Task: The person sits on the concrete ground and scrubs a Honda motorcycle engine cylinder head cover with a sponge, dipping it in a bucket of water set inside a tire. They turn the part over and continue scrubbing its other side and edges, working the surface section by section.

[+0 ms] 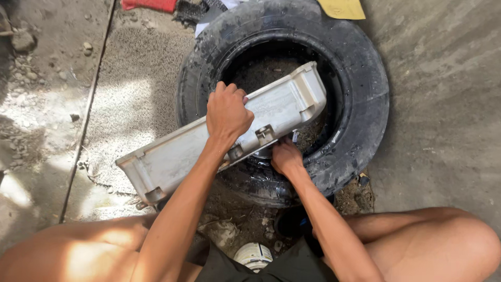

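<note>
A long grey metal engine cover lies tilted across a black rubber tyre that rests flat on the ground. My left hand grips the cover's upper edge near its middle, fingers curled over the top. My right hand reaches under the cover's lower edge, where it meets the tyre's near wall; its fingertips are hidden beneath the metal. One end of the cover sticks out past the tyre to the left, the other end sits over the tyre's hole.
I squat with both knees spread on a dirty concrete floor. A small white round container lies between my legs. A yellow sheet and red cloth lie beyond the tyre. Loose stones sit at left.
</note>
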The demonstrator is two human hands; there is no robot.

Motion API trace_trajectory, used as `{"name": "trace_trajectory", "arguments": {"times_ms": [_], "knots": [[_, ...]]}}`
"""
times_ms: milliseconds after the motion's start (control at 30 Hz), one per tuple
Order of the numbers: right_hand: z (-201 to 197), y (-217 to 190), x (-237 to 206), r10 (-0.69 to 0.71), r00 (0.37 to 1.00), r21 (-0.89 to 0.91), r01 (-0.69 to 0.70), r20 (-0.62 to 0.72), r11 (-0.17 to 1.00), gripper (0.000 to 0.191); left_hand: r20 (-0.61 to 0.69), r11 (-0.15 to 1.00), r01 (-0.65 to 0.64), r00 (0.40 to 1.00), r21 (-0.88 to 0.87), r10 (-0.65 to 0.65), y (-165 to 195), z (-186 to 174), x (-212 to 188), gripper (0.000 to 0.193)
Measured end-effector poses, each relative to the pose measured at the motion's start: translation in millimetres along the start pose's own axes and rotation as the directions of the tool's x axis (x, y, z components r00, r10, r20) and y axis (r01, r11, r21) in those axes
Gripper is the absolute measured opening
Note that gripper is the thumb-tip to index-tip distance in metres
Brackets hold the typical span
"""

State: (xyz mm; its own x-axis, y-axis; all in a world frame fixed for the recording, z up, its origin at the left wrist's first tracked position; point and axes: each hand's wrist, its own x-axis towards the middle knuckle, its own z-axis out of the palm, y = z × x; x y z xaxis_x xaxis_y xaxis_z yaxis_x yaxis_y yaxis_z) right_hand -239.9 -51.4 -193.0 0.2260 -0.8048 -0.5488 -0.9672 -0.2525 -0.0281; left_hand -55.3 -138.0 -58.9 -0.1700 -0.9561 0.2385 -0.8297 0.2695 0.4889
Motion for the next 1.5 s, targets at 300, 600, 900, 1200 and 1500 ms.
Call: {"name": "trace_trajectory", "arguments": {"times_ms": [300,600,900,1200,1500], "knots": [[-17,0,82,-0.013,0.975,0.090,-0.008,0.223,0.996,0.054,0.014,0.999,0.013,1.000,0.036,-0.014,-9,9,21,0.016],[-4,10,145,0.182,0.968,0.311,-0.228,0.171,0.923,0.045,-0.023,0.994,0.096,0.995,0.050,-0.095,-8,19,42,0.015],[-8,4,106,-0.178,0.944,0.299,0.090,0.278,0.950,0.032,-0.002,0.989,0.145,0.989,0.022,-0.145,-5,14,39,0.019],[-86,39,-43,-0.167,0.981,0.219,0.184,-0.096,0.958,0.023,0.021,0.994,0.107,0.994,0.012,-0.107,0,-9,18,0.019],[-152,67,-131,0.338,0.793,0.657,0.100,-0.506,0.747,0.022,0.005,0.998,-0.047,0.999,-0.032,0.048,1,-22,-15,0.013]]}}
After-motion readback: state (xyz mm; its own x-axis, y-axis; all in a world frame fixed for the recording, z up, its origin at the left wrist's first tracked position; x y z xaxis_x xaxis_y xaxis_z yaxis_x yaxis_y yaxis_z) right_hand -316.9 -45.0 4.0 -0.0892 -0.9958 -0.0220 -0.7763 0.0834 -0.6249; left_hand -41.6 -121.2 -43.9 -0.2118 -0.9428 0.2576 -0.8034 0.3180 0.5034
